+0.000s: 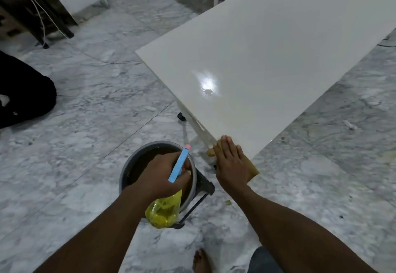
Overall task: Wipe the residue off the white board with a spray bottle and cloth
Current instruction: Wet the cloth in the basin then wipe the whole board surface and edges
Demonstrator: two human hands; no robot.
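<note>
At 1 o'clock of the view, glossy white rectangular board [267,58]: one small dark residue fleck [207,91] sits in a wet sheen near its middle, so wiping seems barely begun. At 5 o'clock, right hand [230,161], fingers straight, presses a folded tan cloth [252,171] on the board's near corner. At 6 o'clock, left hand [165,176] grips a translucent yellow spray bottle with blue trigger [164,210] over a grey round bucket [126,169].

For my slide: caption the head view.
Left hand grips spray bottle over bucket; right hand presses cloth on corner of board.
</note>
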